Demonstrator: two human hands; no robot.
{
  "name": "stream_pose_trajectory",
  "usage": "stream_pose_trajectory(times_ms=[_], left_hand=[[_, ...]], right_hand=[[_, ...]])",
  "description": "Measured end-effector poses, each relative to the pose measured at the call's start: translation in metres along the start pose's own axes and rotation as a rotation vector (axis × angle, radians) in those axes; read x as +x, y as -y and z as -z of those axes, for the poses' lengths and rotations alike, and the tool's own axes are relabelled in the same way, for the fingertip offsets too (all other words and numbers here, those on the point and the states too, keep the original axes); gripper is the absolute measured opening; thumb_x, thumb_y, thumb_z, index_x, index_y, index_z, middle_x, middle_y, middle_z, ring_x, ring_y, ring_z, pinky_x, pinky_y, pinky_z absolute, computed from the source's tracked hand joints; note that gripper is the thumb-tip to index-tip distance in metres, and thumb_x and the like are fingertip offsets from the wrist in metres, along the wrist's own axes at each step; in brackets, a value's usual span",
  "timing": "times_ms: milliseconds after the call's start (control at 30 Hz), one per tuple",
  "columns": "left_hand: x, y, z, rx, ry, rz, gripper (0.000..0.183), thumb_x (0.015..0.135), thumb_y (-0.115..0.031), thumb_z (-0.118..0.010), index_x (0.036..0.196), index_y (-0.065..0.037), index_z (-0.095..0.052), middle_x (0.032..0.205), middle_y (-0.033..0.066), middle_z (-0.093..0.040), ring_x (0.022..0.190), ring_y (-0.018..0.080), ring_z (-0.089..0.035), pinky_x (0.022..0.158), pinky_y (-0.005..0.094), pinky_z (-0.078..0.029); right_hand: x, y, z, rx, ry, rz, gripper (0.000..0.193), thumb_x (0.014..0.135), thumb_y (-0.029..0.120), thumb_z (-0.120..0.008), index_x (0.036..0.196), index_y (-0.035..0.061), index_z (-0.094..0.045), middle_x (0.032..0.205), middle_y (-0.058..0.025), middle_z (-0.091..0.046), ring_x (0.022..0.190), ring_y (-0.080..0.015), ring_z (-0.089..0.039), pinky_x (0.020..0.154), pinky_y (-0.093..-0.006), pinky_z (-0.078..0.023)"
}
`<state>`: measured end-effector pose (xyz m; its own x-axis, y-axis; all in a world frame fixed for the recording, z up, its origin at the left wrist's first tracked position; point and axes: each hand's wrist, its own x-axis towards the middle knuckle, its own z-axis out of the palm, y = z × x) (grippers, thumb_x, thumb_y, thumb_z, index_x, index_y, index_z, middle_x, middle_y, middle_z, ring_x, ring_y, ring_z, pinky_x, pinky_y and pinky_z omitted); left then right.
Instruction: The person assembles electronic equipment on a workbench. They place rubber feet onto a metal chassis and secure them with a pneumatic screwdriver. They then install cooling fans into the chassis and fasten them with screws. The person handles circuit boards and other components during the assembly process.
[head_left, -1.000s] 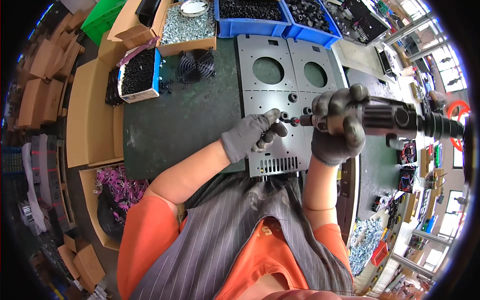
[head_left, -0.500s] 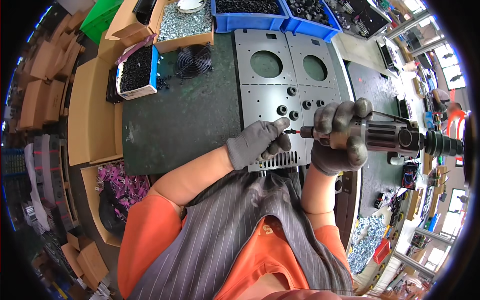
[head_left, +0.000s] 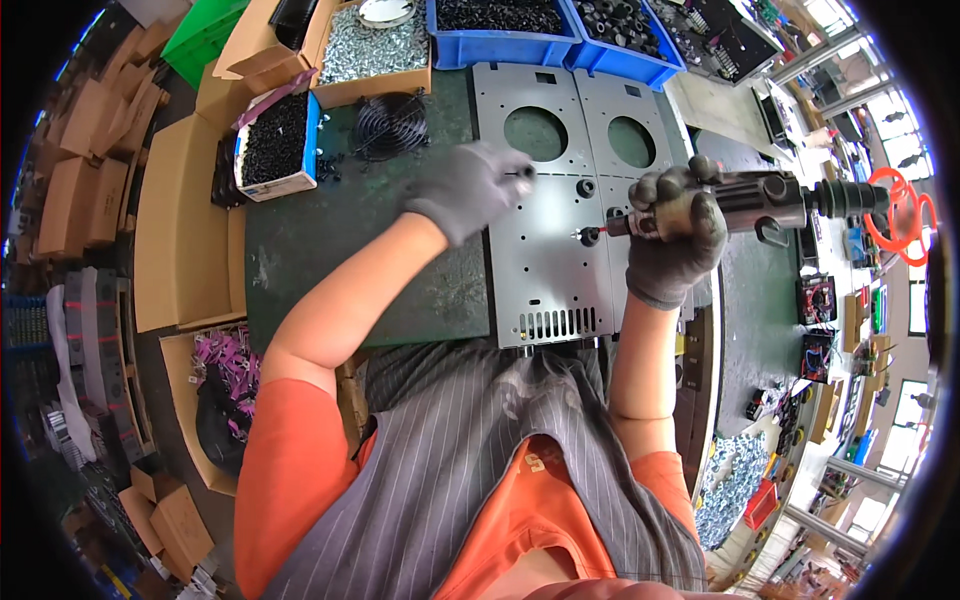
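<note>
Two grey sheet-metal panels [head_left: 548, 265] with round cut-outs lie side by side on the bench. My right hand [head_left: 676, 232], in a grey glove, is wrapped round a black power screwdriver [head_left: 765, 203] held level, its bit pointing left. A small screw [head_left: 577, 236] shows at the bit's end, above or beside a round black rubber foot [head_left: 590, 237]; whether they touch I cannot tell. Another rubber foot [head_left: 586, 188] sits farther up the panel. My left hand [head_left: 470, 190], also gloved, is closed over the panel's left edge, with a small dark rubber foot [head_left: 522, 172] at its fingertips, partly hidden.
Beyond the panels stand blue bins [head_left: 500, 45] of black parts and a carton of screws [head_left: 375, 50]. A small box of black screws [head_left: 275, 140] and a black fan guard [head_left: 390, 126] are at the left. A red coiled hose [head_left: 900, 215] hangs at the right.
My left hand has left the bit's tip and moved up and left, with a rubber foot now at its fingers. The screwdriver has shifted slightly up and left, its tip now by a foot.
</note>
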<state>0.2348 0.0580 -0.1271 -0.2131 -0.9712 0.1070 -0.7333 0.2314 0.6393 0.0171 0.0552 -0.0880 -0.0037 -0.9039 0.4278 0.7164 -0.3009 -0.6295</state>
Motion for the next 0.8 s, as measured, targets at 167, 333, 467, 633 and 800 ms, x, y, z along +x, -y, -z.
stream_pose_trajectory(times_ms=[167,333,467,633,800], left_hand=[[-0.014,0.026,0.016,0.088,-0.060,0.047,0.036,0.085,-0.036,-0.065,0.111,-0.011,-0.067,0.101,0.0116,-0.068,0.096,0.0288,-0.063,0.084,0.0389,-0.049],[-0.015,0.022,0.004,0.129,0.055,0.058,0.034,0.087,-0.037,-0.062,0.113,-0.016,-0.066,0.101,0.0105,-0.067,0.096,0.0293,-0.063,0.082,0.0411,-0.049],[-0.013,0.012,0.008,0.187,0.110,0.109,0.035,0.088,-0.042,-0.059,0.114,-0.020,-0.066,0.101,0.0088,-0.066,0.094,0.0280,-0.064,0.080,0.0409,-0.050],[-0.014,0.018,0.000,0.235,0.067,0.097,0.034,0.088,-0.044,-0.058,0.109,-0.018,-0.066,0.097,0.0077,-0.066,0.092,0.0276,-0.064,0.078,0.0417,-0.051],[-0.014,0.024,-0.004,0.189,0.036,0.070,0.031,0.087,-0.043,-0.058,0.100,-0.014,-0.064,0.095,0.0081,-0.066,0.092,0.0284,-0.064,0.076,0.0430,-0.051]], right_hand=[[0.021,-0.030,-0.017,-0.128,-0.019,-0.084,0.043,0.080,0.017,-0.062,0.115,-0.0004,-0.045,0.073,-0.0109,-0.055,0.063,-0.0230,-0.058,0.055,-0.0324,-0.049],[0.039,-0.073,-0.036,-0.267,0.056,-0.055,0.043,0.079,0.011,-0.061,0.114,-0.0075,-0.046,0.071,-0.0115,-0.056,0.059,-0.0188,-0.058,0.060,-0.0303,-0.050],[0.037,-0.087,-0.050,-0.316,0.053,-0.115,0.035,0.076,0.007,-0.059,0.106,-0.0062,-0.049,0.071,-0.0110,-0.056,0.060,-0.0180,-0.060,0.058,-0.0299,-0.049],[0.037,-0.094,-0.052,-0.393,0.137,-0.224,0.031,0.074,0.001,-0.061,0.102,-0.0032,-0.051,0.073,-0.0104,-0.058,0.060,-0.0184,-0.061,0.056,-0.0291,-0.051],[0.031,-0.104,-0.049,-0.407,0.147,-0.276,0.032,0.071,0.002,-0.064,0.101,-0.0030,-0.053,0.076,-0.0102,-0.059,0.062,-0.0194,-0.063,0.056,-0.0303,-0.052]])
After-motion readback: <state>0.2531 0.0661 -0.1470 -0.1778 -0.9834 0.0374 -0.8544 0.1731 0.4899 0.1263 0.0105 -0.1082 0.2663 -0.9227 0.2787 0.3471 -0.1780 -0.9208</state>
